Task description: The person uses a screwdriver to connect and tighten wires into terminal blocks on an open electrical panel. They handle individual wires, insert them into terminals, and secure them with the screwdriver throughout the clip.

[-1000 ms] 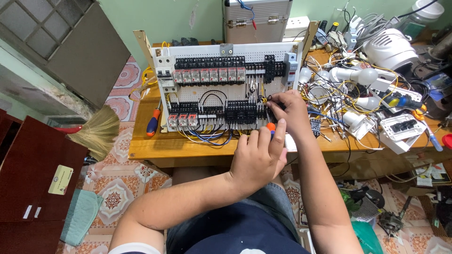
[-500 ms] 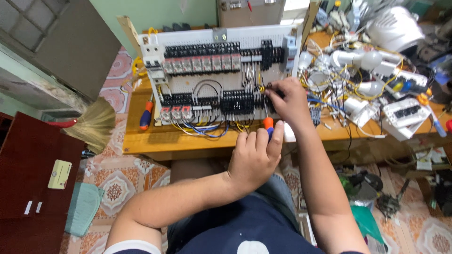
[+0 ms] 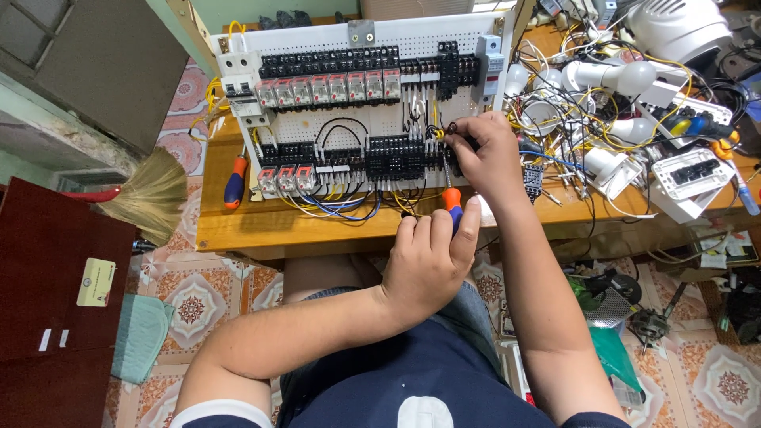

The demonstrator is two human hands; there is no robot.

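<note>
left hand point(image 3: 428, 265) fisted round screwdriver point(image 3: 451, 208), orange-blue handle, thin shaft | right hand point(image 3: 485, 154) pinching wire at black terminal block point(image 3: 396, 157)

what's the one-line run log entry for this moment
left hand grips orange screwdriver | right hand pinches wire at terminal blocks | panel on bench

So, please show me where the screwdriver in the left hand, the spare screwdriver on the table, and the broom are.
held screwdriver point(image 3: 452, 208), head view, orange handle
spare screwdriver point(image 3: 235, 182), head view, blue-red handle
broom point(image 3: 151, 194), head view, straw bristles

Left hand point(image 3: 428, 265) fisted, fingers curled; right hand point(image 3: 485, 154) reaches forward, fingers pinched.
</note>
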